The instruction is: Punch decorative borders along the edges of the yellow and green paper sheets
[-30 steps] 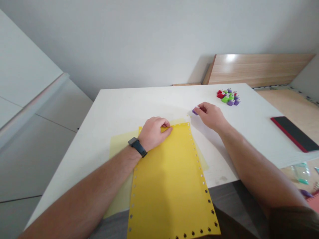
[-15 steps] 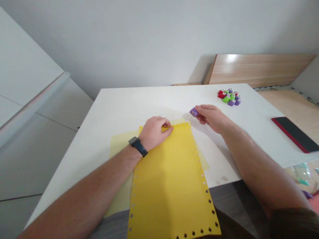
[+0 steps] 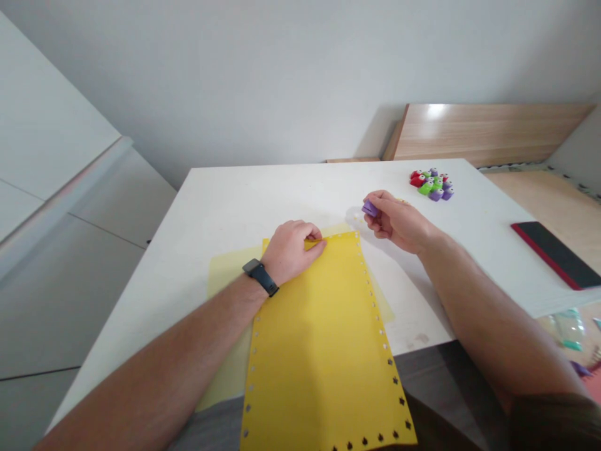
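Observation:
A yellow sheet of paper (image 3: 323,332) with small shaped holes punched along its edges lies over the table's front edge, its near end hanging past it. My left hand (image 3: 293,250) pinches the sheet's far edge between thumb and fingers. To the right of that edge, raised above the table, my right hand (image 3: 397,219) grips a small purple craft punch (image 3: 370,208), apart from the paper. A paler yellow sheet (image 3: 225,269) shows beneath the punched one. Small punched-out bits (image 3: 355,217) seem to lie on the table near the purple punch.
Several red, green and purple craft punches (image 3: 432,183) stand clustered at the back right of the white table (image 3: 244,194). A black tablet-like object with a red edge (image 3: 558,254) lies at the right edge. A wooden board (image 3: 483,131) stands behind; a clear bottle (image 3: 569,329) is below right.
My right hand has shifted slightly right and up, turning the purple craft punch in its fingers. My left hand and the yellow sheet stay in place.

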Action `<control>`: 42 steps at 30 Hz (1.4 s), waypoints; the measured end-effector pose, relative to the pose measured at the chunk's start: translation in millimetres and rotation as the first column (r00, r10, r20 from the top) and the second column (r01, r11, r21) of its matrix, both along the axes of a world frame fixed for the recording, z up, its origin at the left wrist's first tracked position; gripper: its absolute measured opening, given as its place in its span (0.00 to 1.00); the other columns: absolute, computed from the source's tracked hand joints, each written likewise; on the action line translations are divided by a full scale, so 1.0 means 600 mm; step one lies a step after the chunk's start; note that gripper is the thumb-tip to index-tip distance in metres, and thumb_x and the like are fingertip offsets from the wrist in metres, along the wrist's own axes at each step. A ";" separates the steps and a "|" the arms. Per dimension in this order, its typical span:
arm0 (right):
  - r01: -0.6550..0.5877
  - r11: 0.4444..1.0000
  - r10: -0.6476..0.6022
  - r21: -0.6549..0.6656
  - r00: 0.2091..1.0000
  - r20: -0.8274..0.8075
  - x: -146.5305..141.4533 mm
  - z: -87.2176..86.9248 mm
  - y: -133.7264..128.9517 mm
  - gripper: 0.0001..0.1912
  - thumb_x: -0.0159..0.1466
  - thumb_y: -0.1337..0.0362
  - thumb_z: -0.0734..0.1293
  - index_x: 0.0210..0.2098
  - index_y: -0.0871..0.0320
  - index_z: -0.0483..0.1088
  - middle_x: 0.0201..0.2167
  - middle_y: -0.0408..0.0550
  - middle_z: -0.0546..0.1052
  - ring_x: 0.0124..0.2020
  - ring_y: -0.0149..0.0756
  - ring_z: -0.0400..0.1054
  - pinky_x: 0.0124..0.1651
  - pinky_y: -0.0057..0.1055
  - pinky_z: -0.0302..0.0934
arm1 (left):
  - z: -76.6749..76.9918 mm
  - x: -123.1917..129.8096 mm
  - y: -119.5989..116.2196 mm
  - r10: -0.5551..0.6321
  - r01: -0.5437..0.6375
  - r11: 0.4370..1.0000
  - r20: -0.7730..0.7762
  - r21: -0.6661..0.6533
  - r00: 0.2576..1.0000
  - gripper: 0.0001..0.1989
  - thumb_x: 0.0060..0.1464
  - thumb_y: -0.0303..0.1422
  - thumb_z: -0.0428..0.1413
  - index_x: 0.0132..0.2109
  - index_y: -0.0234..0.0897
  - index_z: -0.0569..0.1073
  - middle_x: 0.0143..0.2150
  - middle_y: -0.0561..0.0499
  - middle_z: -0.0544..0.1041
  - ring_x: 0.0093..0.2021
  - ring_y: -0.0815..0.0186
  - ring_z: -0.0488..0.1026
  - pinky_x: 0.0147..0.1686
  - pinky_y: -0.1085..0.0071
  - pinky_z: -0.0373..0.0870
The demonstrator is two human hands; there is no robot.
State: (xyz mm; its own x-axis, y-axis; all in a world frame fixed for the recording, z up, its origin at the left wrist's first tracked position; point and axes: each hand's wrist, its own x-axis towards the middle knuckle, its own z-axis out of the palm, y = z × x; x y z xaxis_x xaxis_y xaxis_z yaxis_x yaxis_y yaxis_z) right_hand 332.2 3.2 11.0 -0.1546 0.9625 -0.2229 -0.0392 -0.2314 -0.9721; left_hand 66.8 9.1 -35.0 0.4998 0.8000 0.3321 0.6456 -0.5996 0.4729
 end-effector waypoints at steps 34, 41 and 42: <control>-0.047 0.991 0.039 -0.125 0.997 -0.061 -0.008 0.005 -0.004 0.12 0.63 0.52 0.67 0.35 0.55 0.67 0.26 0.42 0.69 0.22 0.29 0.56 0.21 0.28 0.44 | 0.001 0.001 0.000 0.004 -0.004 1.000 -0.014 0.004 1.000 0.06 0.59 0.36 0.58 0.36 0.40 0.75 0.37 0.49 0.80 0.40 0.59 0.75 0.43 0.61 0.68; -0.030 0.996 0.030 -0.086 1.000 -0.005 -0.009 0.003 -0.007 0.15 0.63 0.51 0.69 0.37 0.56 0.68 0.27 0.42 0.68 0.23 0.28 0.54 0.22 0.27 0.41 | 0.000 0.000 0.000 0.000 0.000 1.000 -0.010 -0.001 1.000 0.06 0.58 0.36 0.58 0.36 0.39 0.75 0.37 0.49 0.80 0.40 0.59 0.75 0.43 0.61 0.68; -0.020 0.996 0.020 -0.084 1.000 0.001 -0.009 0.002 -0.007 0.15 0.63 0.51 0.69 0.37 0.56 0.69 0.27 0.43 0.68 0.23 0.28 0.54 0.22 0.27 0.40 | 0.000 0.000 0.000 -0.001 0.001 1.000 -0.008 -0.001 1.000 0.06 0.58 0.36 0.58 0.36 0.39 0.75 0.37 0.49 0.80 0.40 0.59 0.75 0.43 0.62 0.69</control>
State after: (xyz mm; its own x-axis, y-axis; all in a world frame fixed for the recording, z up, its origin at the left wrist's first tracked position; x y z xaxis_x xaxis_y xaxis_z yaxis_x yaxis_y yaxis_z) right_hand 326.8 -1.0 12.4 -0.1734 0.9372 -0.3027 -0.0323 -0.3127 -0.9493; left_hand 67.0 9.2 -35.0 0.5030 0.8000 0.3271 0.6487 -0.5995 0.4687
